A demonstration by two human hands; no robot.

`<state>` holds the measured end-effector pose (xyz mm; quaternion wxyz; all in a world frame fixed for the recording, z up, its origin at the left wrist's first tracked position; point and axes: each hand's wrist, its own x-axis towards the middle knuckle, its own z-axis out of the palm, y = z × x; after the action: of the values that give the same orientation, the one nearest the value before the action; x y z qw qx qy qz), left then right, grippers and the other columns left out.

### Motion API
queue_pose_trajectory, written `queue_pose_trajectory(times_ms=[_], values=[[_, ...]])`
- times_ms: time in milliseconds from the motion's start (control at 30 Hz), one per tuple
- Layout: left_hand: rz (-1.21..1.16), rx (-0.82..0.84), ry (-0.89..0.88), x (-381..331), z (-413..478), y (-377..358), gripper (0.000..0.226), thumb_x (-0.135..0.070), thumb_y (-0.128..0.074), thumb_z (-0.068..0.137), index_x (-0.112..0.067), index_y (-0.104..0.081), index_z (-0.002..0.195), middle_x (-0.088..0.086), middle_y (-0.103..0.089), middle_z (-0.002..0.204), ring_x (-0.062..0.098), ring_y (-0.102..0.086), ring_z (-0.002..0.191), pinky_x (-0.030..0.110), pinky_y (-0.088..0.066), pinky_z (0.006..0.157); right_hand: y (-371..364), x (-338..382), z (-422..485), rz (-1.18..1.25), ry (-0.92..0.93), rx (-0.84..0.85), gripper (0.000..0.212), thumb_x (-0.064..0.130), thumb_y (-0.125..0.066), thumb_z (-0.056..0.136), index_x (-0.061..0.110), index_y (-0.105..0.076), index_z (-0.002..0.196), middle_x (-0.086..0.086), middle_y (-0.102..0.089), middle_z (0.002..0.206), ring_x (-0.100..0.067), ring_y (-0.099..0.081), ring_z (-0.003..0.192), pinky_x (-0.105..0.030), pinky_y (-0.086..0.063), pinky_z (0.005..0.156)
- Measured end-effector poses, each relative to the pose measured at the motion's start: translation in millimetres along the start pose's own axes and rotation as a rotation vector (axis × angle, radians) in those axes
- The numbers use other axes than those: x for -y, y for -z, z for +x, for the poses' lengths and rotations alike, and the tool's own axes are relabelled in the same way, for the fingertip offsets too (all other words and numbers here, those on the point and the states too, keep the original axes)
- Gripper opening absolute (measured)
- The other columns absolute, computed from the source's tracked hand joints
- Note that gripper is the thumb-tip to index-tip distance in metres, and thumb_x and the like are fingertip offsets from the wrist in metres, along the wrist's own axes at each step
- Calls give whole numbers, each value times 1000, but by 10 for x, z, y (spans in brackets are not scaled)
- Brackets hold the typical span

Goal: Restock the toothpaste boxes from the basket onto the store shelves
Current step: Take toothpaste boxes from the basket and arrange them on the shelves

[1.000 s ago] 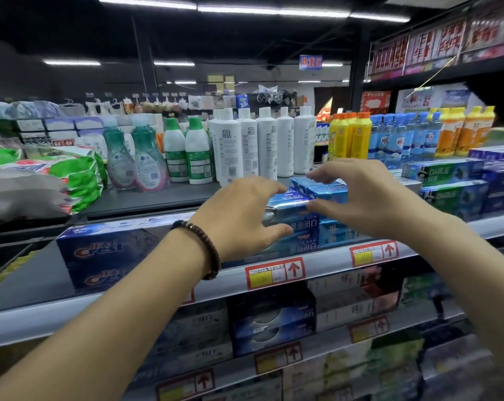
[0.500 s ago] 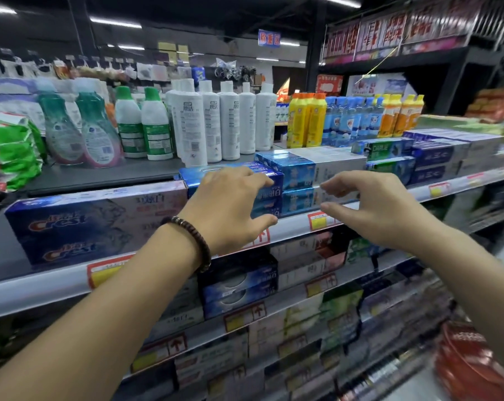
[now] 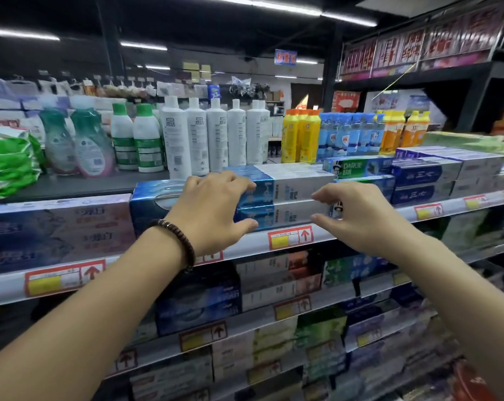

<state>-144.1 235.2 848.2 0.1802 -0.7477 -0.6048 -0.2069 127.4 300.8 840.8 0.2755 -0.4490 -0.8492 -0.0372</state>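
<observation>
Two toothpaste boxes (image 3: pixel 285 195), long and flat, blue at the left end and silver-white towards the right, lie stacked lengthwise at the near edge of the top shelf (image 3: pixel 245 245), above a red-and-yellow price tag (image 3: pixel 289 237). The left hand (image 3: pixel 207 209) spans the stack's blue end, fingers bent over the top and thumb at the bottom edge; whether its grip presses the boxes I cannot tell. The right hand (image 3: pixel 360 218) sits at the right end, its grip half open, holding nothing. Green Darlie boxes (image 3: pixel 357 166) lie just right.
</observation>
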Motion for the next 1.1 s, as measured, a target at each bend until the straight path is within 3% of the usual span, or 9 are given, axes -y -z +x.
queue_pose_trajectory(times_ms=[167, 300, 400, 567, 700, 967, 1100], values=[[80, 25, 88, -216, 272, -131, 70, -60, -69, 91, -34, -44, 152, -11, -53, 145, 17, -50, 135, 45, -33, 112, 84, -442, 227, -11, 85, 7, 50, 35, -79, 95, 14, -66, 139, -2, -69, 130, -20, -64, 120, -35, -52, 104], [143, 38, 161, -305, 372, -191, 75, -59, -70, 91, -32, -41, 155, -8, -50, 151, 21, -48, 138, 49, -33, 115, 45, -688, 417, -26, 130, -14, 55, 35, -79, 94, 15, -62, 142, -4, -65, 138, -24, -58, 130, -40, -47, 110], [158, 51, 188, -332, 453, -210, 76, -57, -70, 92, -32, -39, 157, -7, -47, 155, 21, -45, 141, 50, -33, 117, -2, -782, 574, -62, 162, 13, 64, 39, -79, 94, 16, -55, 148, -5, -57, 146, -27, -48, 139, -44, -41, 113], [191, 109, 210, -279, 574, -206, 88, -60, -73, 89, -31, -33, 161, -3, -36, 165, 23, -38, 149, 51, -30, 121, -89, -737, 793, -186, 231, 111, 79, 51, -75, 94, 24, -39, 159, 1, -37, 164, -22, -32, 151, -47, -17, 120], [174, 150, 196, -158, 636, -221, 98, -65, -73, 86, -28, -27, 164, 0, -24, 172, 22, -30, 156, 51, -28, 126, -132, -643, 896, -221, 234, 137, 85, 54, -73, 94, 25, -33, 163, 4, -29, 171, -18, -26, 156, -51, -10, 124], [172, 171, 124, -43, 579, -272, 100, -61, -74, 87, -22, -25, 165, -1, -28, 171, 21, -35, 154, 44, -31, 125, -231, -617, 999, -300, 235, 163, 90, 62, -71, 92, 27, -29, 164, 5, -28, 173, -16, -30, 156, -53, -14, 123], [154, 148, 122, -54, 575, -269, 94, -55, -78, 87, -20, -33, 162, 1, -36, 168, 21, -40, 150, 42, -34, 123, -263, -652, 1034, -344, 272, 138, 77, 62, -68, 94, 30, -38, 157, 10, -45, 162, -17, -45, 144, -53, -17, 117]])
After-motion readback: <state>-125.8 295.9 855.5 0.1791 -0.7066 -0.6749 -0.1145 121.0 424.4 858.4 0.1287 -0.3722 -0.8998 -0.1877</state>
